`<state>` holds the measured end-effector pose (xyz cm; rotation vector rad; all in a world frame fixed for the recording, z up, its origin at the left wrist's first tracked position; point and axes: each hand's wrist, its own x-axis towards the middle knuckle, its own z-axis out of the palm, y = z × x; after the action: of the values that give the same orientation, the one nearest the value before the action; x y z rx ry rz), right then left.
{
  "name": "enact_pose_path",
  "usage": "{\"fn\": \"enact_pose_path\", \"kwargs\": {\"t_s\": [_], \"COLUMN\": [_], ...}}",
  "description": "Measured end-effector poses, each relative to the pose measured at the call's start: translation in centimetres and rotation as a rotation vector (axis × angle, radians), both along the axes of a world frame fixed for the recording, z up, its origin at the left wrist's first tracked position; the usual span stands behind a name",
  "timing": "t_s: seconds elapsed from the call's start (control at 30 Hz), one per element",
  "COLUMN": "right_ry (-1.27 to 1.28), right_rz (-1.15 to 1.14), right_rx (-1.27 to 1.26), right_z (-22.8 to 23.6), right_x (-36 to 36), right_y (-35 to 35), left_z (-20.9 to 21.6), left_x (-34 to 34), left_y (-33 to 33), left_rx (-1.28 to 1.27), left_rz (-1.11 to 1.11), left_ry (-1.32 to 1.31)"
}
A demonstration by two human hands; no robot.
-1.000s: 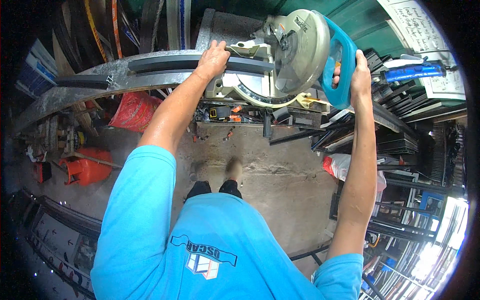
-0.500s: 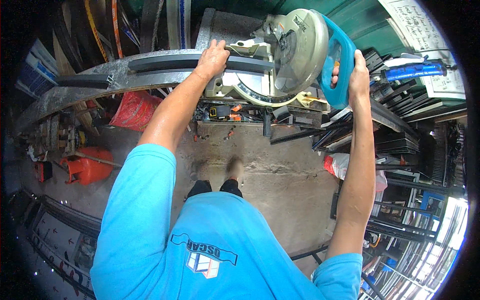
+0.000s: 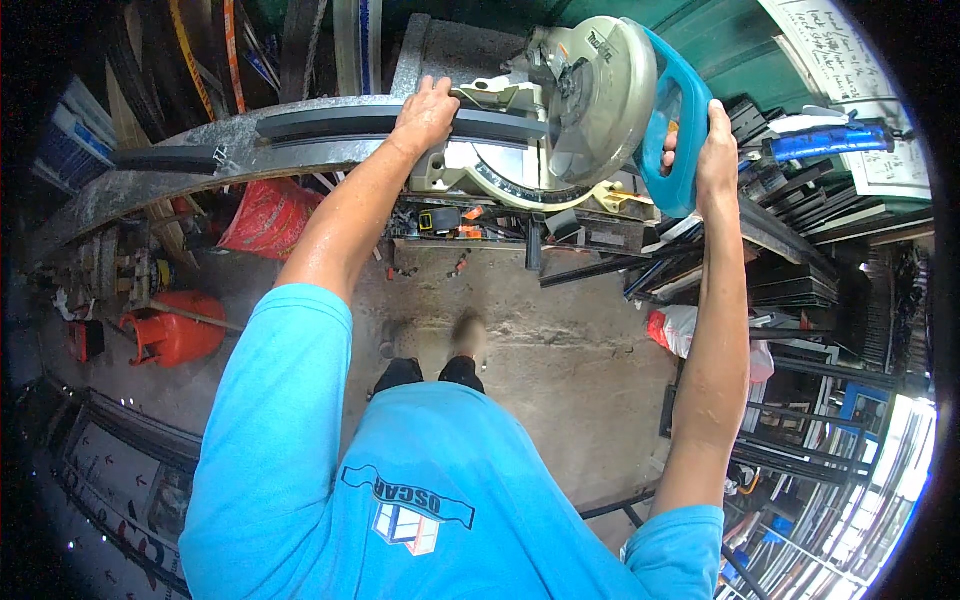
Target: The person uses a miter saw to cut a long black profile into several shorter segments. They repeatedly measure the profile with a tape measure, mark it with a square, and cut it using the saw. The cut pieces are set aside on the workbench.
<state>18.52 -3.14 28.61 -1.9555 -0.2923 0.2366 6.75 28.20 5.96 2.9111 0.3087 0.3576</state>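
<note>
A mitre saw [image 3: 605,100] with a pale blade guard stands on the bench before me. My right hand [image 3: 715,155] is closed round its teal handle [image 3: 683,185]; a few fingertips show through the handle's opening. A dark metal profile [image 3: 330,122] lies lengthwise along the bench and across the saw's base [image 3: 490,165], its right end at the blade guard. My left hand [image 3: 428,115] grips this profile near the saw's fence, pressing it from above. The guard hides the blade and where it meets the profile.
Another short dark profile [image 3: 165,160] rests on the bench [image 3: 100,190] at the left. A red sack [image 3: 268,218] sits under the bench, and an orange gas cylinder [image 3: 180,328] lies on the floor. Stacked dark profiles [image 3: 800,270] crowd the right side. A tape measure [image 3: 438,220] lies below the saw.
</note>
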Motion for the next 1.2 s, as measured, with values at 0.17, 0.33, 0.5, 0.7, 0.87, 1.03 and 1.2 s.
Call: {"fn": "enact_pose_path", "kwargs": {"t_s": [0.17,0.33,0.5,0.7,0.87,1.03,1.2], "right_ry": [-0.01,-0.005,-0.017,-0.006,-0.01,-0.041,-0.039], "right_rz": [0.006,0.005,-0.006,-0.007,-0.002,-0.012,-0.002], "right_rx": [-0.007,-0.006,-0.001,0.014,0.011,0.008,0.023], "right_z": [-0.2,-0.2,-0.2,-0.4,-0.8,-1.3,-1.4], "right_x": [0.1,0.1,-0.1,-0.3,-0.4,-0.7,-0.9], "right_y": [-0.1,-0.1,-0.1,0.0,-0.4,-0.4,-0.4], "left_z": [-0.1,0.5,0.4,-0.2,0.1,0.0,-0.3], "left_x": [0.0,-0.2,0.1,0.2,0.2,0.2,0.1], "left_y": [0.1,-0.3,-0.3,-0.1,-0.3,-0.2,-0.3], "left_rx": [0.05,0.115,0.155,0.192,0.187,0.187,0.197], "left_rz": [0.0,0.026,0.038,0.041,0.04,0.046,0.049], "left_ry": [0.009,0.053,0.07,0.021,0.037,0.049,-0.038]}}
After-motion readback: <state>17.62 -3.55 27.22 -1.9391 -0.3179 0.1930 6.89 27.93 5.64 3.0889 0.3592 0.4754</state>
